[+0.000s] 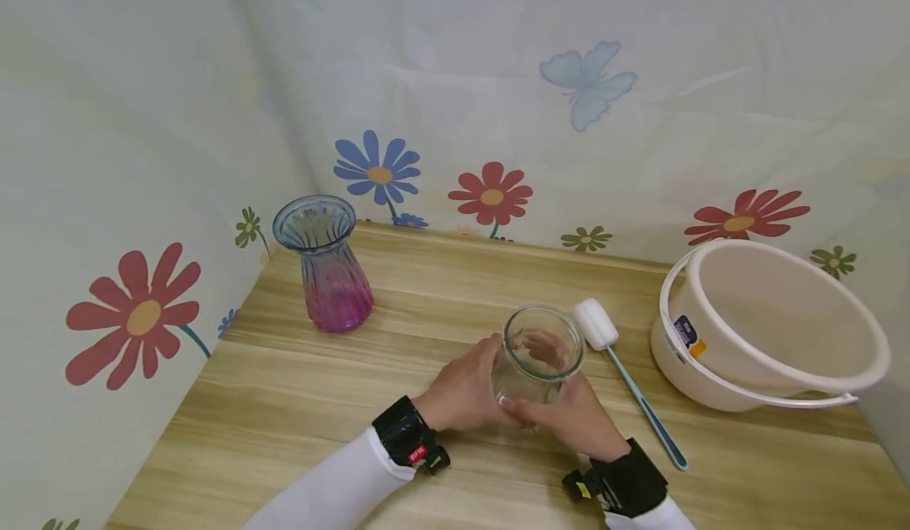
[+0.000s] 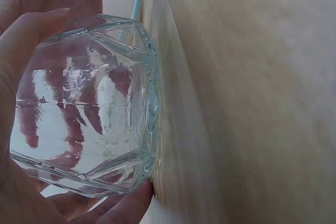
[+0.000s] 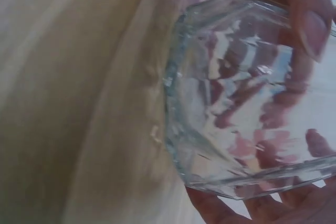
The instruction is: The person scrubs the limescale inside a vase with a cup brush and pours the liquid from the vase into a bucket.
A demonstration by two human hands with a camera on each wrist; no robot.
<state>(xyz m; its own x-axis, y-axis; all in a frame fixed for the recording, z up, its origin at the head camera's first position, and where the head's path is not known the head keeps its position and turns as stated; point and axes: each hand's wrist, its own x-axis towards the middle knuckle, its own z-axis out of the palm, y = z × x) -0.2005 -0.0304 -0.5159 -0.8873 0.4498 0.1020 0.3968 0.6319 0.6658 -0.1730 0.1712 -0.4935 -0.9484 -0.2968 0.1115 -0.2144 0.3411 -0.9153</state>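
A clear glass vase [image 1: 529, 372] with a round rim and faceted sides stands upright between both hands, its mouth facing up. From its left side, my left hand [image 1: 465, 388] grips it with fingers wrapped behind. My right hand [image 1: 576, 415] holds the opposite side, thumb across the front. The left wrist view shows the faceted glass vase [image 2: 84, 103] with its base right at the tabletop. Through the glass vase [image 3: 252, 98] in the right wrist view, the fingers behind appear distorted. Just right of the vase lies a bottle brush [image 1: 633, 380] with a white sponge head.
A ribbed blue-to-pink glass vase [image 1: 334, 277] stands at the back left of the wooden table [image 1: 419, 277]. At the right sits a cream bucket [image 1: 682, 380] with its handle lowered toward the front. A flower-printed curtain [image 1: 455, 80] closes off the back and left.
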